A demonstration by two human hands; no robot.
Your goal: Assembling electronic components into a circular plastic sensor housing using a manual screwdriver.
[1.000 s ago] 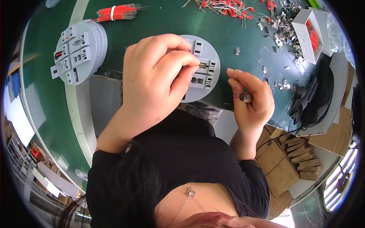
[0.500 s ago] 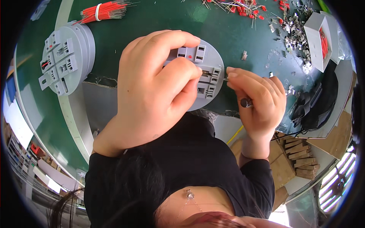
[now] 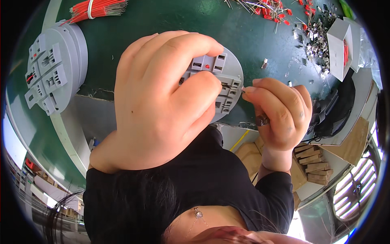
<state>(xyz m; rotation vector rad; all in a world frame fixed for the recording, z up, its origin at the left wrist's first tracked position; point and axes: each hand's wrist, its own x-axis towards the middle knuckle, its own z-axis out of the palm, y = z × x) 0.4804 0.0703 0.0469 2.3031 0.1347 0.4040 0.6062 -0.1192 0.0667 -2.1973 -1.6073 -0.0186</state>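
A round grey plastic base (image 3: 233, 67) with raised slotted blocks and a small red part lies at the table's near edge. Over its left side my left hand (image 3: 162, 93) is curled, index fingertip at the far blocks and thumb by a slot with metal in it; much of the base is hidden beneath. Just off the right rim, my right hand (image 3: 282, 112) pinches a small metal piece (image 3: 243, 90) between thumb and forefinger. The dark round end of a tool (image 3: 262, 120) sticks out from the same hand's curled fingers; the rest of it is hidden.
Stacked grey bases (image 3: 79, 53) stand at the left. Behind lie a bundle of red wires (image 3: 97, 9), loose red-headed parts (image 3: 270, 12) and scattered metal clips (image 3: 319, 46). A white box (image 3: 338, 49) and a black mesh bag (image 3: 339, 112) sit at the right.
The whole view has shifted, with the stacked bases and wire bundle now farther left. Both hands keep nearly the same place against the round base; the right is turned slightly.
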